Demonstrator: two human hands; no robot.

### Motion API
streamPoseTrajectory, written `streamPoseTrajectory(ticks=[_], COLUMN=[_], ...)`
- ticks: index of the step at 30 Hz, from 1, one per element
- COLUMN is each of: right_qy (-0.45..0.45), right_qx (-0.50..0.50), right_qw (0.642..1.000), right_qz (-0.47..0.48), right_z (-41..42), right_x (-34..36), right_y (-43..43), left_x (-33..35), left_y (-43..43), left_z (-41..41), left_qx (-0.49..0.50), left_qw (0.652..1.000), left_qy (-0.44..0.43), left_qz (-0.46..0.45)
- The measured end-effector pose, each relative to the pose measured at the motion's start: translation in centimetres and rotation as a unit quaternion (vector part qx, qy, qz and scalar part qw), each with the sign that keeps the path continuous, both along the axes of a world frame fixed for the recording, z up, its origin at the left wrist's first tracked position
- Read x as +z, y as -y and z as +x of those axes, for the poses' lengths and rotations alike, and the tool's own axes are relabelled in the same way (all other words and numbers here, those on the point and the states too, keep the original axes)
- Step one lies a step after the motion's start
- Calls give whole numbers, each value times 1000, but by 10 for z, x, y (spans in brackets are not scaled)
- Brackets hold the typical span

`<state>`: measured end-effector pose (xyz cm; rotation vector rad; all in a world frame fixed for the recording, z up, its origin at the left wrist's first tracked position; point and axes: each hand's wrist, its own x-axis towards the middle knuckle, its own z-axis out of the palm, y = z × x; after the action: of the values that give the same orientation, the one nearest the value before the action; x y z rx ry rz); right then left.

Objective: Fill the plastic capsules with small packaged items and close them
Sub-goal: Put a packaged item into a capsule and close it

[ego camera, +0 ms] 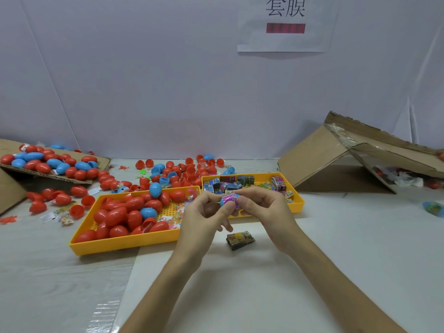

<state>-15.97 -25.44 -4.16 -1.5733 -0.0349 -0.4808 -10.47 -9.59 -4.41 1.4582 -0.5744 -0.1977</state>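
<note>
My left hand (204, 216) grips a blue capsule half (225, 203) in front of the trays. Pinched in my right hand (259, 207) is a small pink foil packet (231, 198), pressed into that half's opening. A dark packaged item (240, 239) lies on the table just below my hands. The left yellow tray (125, 243) holds several red and blue capsules (125, 212). Several small packaged items (240, 182) fill the right yellow tray (296, 200).
Loose red and blue capsule halves (182, 171) lie scattered behind the trays. A cardboard flap (48, 164) at the left carries more capsules. A tipped cardboard box (355, 159) stands at the right. A small bluish packet (433, 209) lies near the right edge.
</note>
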Motion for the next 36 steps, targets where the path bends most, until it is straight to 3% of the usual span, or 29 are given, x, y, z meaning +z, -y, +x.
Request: streamPoseTrajectory(ticks=[27, 36], right_qy=[11, -4], right_qx=[-5, 6], right_qw=[1000, 988], right_qz=[9, 155], right_z=[0, 5], right_x=[1, 0], right_y=[-1, 3], left_x=[1, 5], left_y=[0, -3], left_z=[-1, 0], left_qx=[20, 68], left_qw=[1000, 994], left_qy=[7, 72], left_qz=[-17, -45])
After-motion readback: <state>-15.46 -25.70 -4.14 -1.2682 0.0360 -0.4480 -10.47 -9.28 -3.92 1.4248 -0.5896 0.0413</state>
